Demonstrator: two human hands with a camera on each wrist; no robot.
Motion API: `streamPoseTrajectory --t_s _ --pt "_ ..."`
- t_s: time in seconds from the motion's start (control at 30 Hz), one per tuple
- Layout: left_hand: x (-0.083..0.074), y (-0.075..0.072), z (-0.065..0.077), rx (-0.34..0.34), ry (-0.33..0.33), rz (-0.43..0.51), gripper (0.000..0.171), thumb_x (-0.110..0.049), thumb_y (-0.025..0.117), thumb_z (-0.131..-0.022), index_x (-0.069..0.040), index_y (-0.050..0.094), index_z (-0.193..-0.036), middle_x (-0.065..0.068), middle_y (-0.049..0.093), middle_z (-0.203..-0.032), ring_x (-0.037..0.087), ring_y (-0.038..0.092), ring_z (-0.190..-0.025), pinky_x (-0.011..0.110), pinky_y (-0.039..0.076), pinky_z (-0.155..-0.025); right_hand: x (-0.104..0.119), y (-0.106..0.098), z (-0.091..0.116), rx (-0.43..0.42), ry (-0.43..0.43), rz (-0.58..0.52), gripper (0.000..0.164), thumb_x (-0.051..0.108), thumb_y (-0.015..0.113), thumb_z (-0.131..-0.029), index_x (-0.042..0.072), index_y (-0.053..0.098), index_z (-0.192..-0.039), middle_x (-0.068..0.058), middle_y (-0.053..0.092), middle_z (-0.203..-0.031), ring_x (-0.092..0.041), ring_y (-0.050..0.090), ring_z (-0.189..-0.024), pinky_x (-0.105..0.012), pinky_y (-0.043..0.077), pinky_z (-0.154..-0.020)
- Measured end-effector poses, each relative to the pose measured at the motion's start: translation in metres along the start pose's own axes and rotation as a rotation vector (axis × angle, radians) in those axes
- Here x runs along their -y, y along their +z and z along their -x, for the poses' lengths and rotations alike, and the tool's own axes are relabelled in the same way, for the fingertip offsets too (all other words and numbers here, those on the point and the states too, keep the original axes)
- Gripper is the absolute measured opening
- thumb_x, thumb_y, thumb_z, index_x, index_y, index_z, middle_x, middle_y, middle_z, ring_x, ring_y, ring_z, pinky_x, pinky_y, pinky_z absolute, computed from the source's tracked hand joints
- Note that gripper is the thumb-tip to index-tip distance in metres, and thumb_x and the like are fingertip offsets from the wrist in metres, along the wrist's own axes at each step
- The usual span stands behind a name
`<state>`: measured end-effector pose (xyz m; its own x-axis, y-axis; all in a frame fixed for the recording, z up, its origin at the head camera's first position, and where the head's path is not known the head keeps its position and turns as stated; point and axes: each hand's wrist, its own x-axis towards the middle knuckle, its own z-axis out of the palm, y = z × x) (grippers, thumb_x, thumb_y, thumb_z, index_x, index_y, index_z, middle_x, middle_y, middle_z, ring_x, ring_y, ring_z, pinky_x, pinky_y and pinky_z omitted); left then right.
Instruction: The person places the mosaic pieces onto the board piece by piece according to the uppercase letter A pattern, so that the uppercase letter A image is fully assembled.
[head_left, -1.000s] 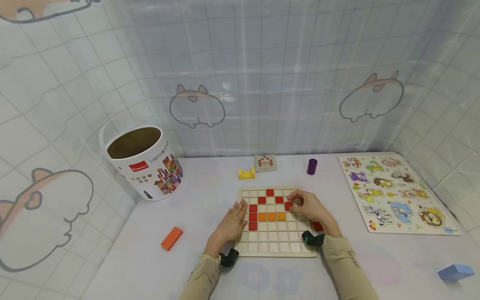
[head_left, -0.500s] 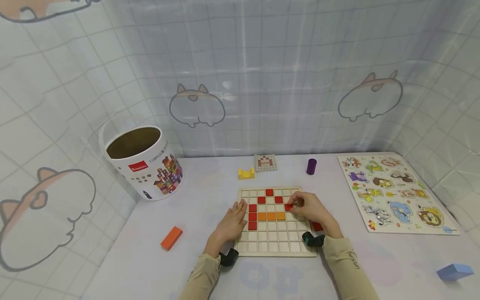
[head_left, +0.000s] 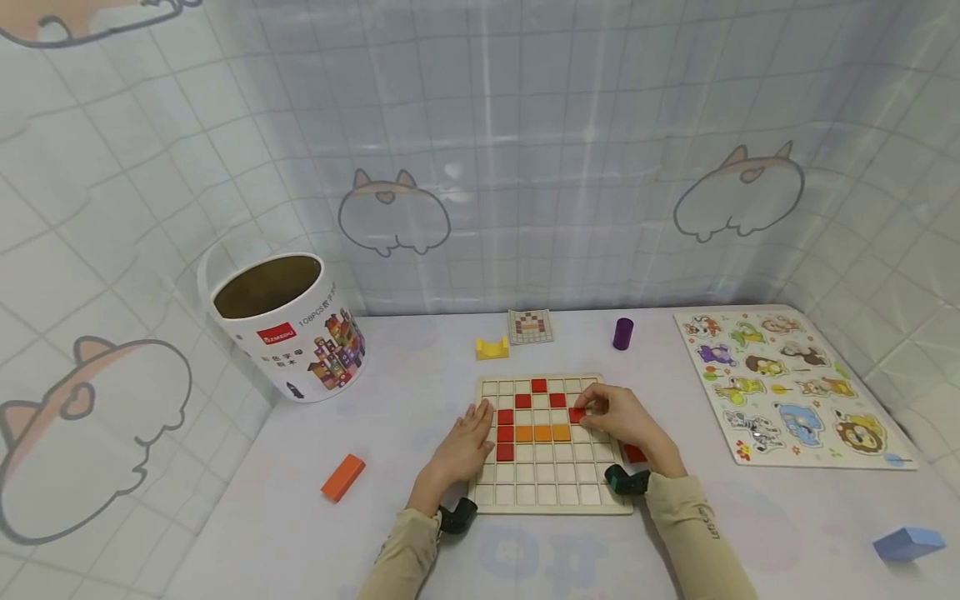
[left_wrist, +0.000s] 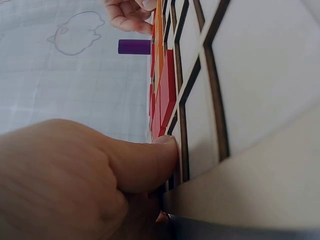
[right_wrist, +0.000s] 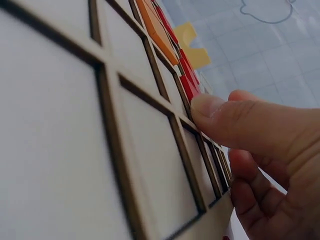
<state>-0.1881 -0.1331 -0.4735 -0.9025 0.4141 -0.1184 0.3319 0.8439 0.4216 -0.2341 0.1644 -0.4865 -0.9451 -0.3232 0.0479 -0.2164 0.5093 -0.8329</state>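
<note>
A pale wooden grid board lies on the table with red and orange square tiles set in its cells. My left hand rests on the board's left edge with fingers extended, and its thumb touches the rim in the left wrist view. At the board's right side, my right hand pinches a red tile at a cell, thumb and forefinger on its right edge. In the right wrist view the thumb covers part of that tile. Three orange tiles form a row left of it.
Behind the board are a small pattern card, a yellow notched block and a purple cylinder. A white bucket and orange block stand left; an animal puzzle and blue block are right. More red shows beside the board.
The red tile in my right fingers has shifted slightly toward me and sits flatter at its cell. My left hand has stayed in place.
</note>
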Motion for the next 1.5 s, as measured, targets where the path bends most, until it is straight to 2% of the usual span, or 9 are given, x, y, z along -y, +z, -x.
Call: streamPoseTrajectory --t_s 0.17,0.3,0.47,0.67,0.83,1.07,1.37,1.5 --pt "0.0 0.0 -0.001 -0.002 0.004 -0.007 0.057 -0.013 0.045 -0.101 0.007 0.024 -0.15 0.021 0.018 -0.161 0.041 0.016 -0.149 0.057 0.02 -0.118 -0.002 -0.01 0.004 -0.016 0.049 -0.04 0.024 0.01 0.077 -0.08 0.01 0.067 -0.102 -0.007 0.066 -0.094 -0.017 0.055 -0.084 -0.024 0.047 -0.072" --pt "0.0 0.0 -0.001 -0.003 0.003 0.0 0.058 -0.014 0.045 -0.101 0.006 0.023 -0.151 0.02 0.017 -0.161 0.04 0.015 -0.149 0.057 0.019 -0.119 -0.005 -0.022 0.008 -0.068 0.088 -0.04 0.026 0.013 0.075 -0.082 0.009 0.066 -0.107 -0.009 0.066 -0.101 -0.018 0.055 -0.088 -0.027 0.047 -0.075" --pt "0.0 0.0 -0.002 -0.003 0.003 -0.004 0.058 -0.014 0.045 -0.101 0.006 0.023 -0.151 0.02 0.017 -0.161 0.041 0.015 -0.149 0.057 0.019 -0.118 -0.014 -0.035 0.013 -0.122 0.085 -0.04 0.027 0.014 0.074 -0.084 0.009 0.066 -0.109 -0.011 0.067 -0.108 -0.02 0.055 -0.092 -0.026 0.046 -0.081" --pt "0.0 -0.001 -0.003 0.001 -0.003 -0.001 0.058 -0.014 0.044 -0.101 0.005 0.023 -0.151 0.02 0.017 -0.161 0.04 0.014 -0.149 0.057 0.018 -0.119 -0.029 -0.044 0.018 -0.145 0.084 -0.028 0.03 0.019 0.074 -0.085 0.007 0.065 -0.111 -0.013 0.069 -0.114 -0.017 0.056 -0.098 -0.023 0.046 -0.084" --pt "-0.001 -0.001 -0.004 -0.001 -0.001 0.001 0.058 -0.014 0.045 -0.101 0.005 0.023 -0.151 0.02 0.017 -0.161 0.04 0.014 -0.149 0.057 0.018 -0.119 -0.038 -0.047 0.021 -0.141 0.091 -0.029 0.033 0.023 0.072 -0.088 0.005 0.063 -0.114 -0.014 0.067 -0.116 -0.014 0.058 -0.098 -0.018 0.047 -0.082" --pt "-0.002 0.002 -0.004 0.016 0.004 0.001 0.058 -0.014 0.044 -0.101 0.005 0.022 -0.151 0.02 0.016 -0.161 0.04 0.013 -0.149 0.056 0.019 -0.119 -0.041 -0.048 0.03 -0.127 0.099 0.003 0.033 0.023 0.075 -0.085 0.005 0.063 -0.11 -0.011 0.07 -0.108 -0.01 0.058 -0.091 -0.019 0.048 -0.076" --pt "-0.001 0.002 -0.002 -0.002 -0.006 -0.001 0.057 -0.014 0.044 -0.101 0.006 0.023 -0.151 0.02 0.017 -0.161 0.041 0.014 -0.149 0.057 0.019 -0.119 -0.042 -0.053 0.041 -0.003 0.062 -0.055 0.054 0.02 0.082 -0.077 0.006 0.055 -0.122 -0.008 0.068 -0.116 -0.009 0.058 -0.101 -0.014 0.044 -0.088" --pt "0.0 0.001 -0.001 -0.004 -0.002 -0.018 0.057 -0.014 0.044 -0.101 0.006 0.023 -0.151 0.021 0.018 -0.161 0.041 0.015 -0.149 0.057 0.02 -0.118 -0.041 -0.049 0.041 0.012 0.033 -0.029 0.051 0.016 0.081 -0.077 0.006 0.056 -0.12 -0.006 0.068 -0.114 -0.009 0.058 -0.101 -0.015 0.043 -0.09"
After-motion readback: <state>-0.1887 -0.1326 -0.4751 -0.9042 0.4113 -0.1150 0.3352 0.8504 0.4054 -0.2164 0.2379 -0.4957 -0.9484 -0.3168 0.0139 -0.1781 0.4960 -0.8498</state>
